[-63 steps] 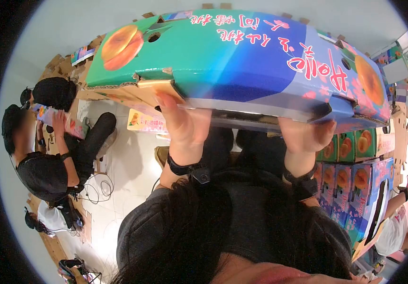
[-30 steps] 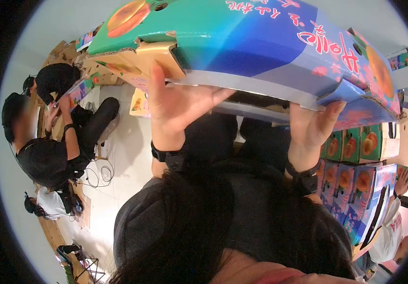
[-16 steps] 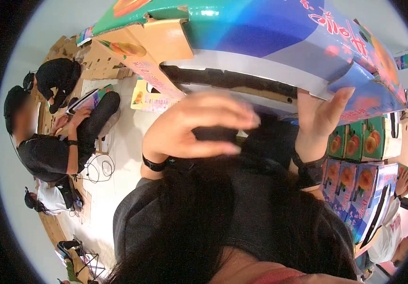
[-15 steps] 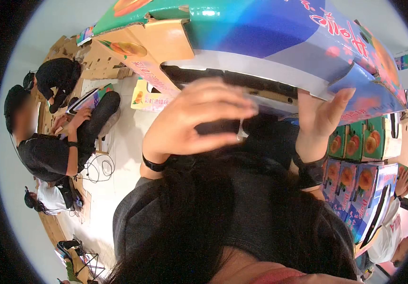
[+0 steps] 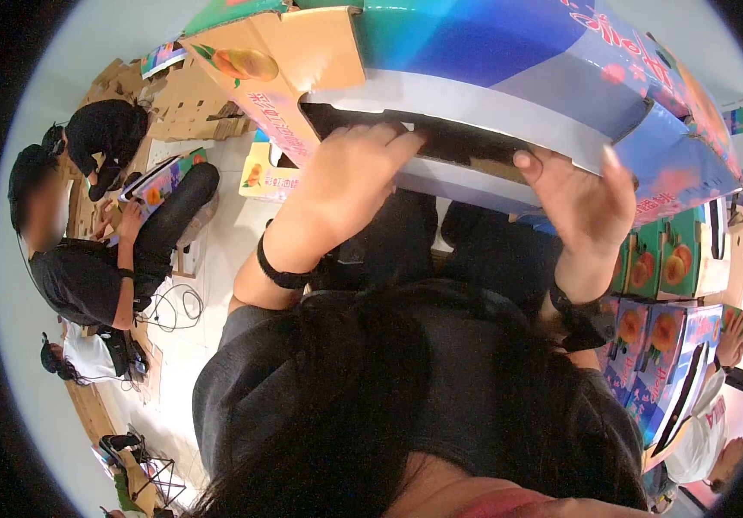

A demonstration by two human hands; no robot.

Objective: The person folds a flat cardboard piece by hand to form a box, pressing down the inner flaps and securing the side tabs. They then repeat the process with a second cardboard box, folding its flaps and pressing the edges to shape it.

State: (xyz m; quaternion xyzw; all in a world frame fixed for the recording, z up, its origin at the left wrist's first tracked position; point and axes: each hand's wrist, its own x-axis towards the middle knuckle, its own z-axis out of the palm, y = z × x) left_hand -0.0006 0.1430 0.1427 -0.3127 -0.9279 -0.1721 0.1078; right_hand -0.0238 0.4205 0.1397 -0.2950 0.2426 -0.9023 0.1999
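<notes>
A large printed cardboard box, blue, green and orange with fruit pictures, fills the top of the head view. A long dark opening runs along its near side, between a white-edged upper flap and a pale lower panel. My left hand is closed at the left end of this opening, fingers curled over the edge and partly hidden inside. At the right end, my right hand is turned palm up. Its thumb lies outside by the blue corner, and some fingers disappear behind the flap.
Stacked fruit boxes stand close on my right, beside a person in white. To the left, a seated person in black handles a similar box. A yellow box and a cable are on the floor.
My left hand has gone from an open, blurred pose in front of the opening to curled fingers at its left end. My right hand has shifted slightly, one fingertip now showing at the opening.
</notes>
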